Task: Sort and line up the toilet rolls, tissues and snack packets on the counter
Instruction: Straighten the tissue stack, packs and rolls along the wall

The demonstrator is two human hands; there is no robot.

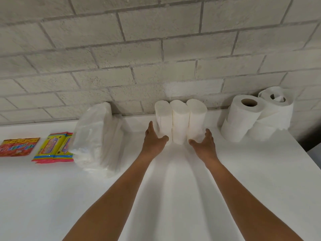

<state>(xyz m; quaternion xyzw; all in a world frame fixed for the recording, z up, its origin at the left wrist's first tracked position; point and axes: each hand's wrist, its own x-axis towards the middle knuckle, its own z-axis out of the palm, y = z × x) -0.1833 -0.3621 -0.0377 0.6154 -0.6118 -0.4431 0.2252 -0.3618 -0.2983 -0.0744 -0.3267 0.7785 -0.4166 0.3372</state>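
Note:
Three stacks of coreless white toilet rolls (180,119) stand side by side against the brick wall on the white counter (173,180). My left hand (153,140) presses the left stack's base, and my right hand (203,141) presses the right stack's base; together they squeeze the group. Left of them, clear-wrapped tissue packs (97,136) stand on edge. Further left lie yellow snack packets (53,146) and red snack packets (18,146), flat. At the right, larger toilet rolls with cores (243,117) are stacked, one (276,105) partly unravelled.
The painted brick wall (156,58) runs along the counter's back. The counter's right edge (312,153) drops off beyond the cored rolls, with a dark gap behind it. White counter surface stretches in front of my arms.

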